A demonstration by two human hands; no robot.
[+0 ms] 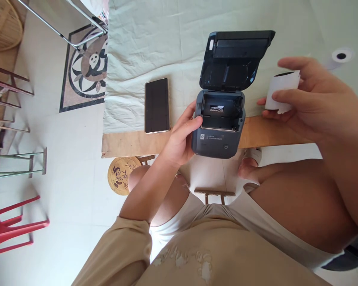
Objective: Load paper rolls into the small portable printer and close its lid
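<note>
My left hand [183, 135] is closed round the left side of a dark grey portable label printer [217, 145], its thumb over the edge of the paper bay. The printer's black lid [231, 71] stands swung up, and no roll sits in the bay, where a small printed sticker shows. To the right, my right hand [313, 91] grips a small white paper roll [282, 93] between thumb and fingers, apart from the printer. The roll's lower edge looks torn. A second white paper roll [341, 56] with a dark core rests on the table beyond my right hand.
A dark-screened tablet [157, 105] lies on the pale green tablecloth [131, 51], left of the printer. The table's wooden edge [131, 143] runs in front of my knees. A round panda stool [123, 174] and a red plastic stool [14, 226] stand at the left.
</note>
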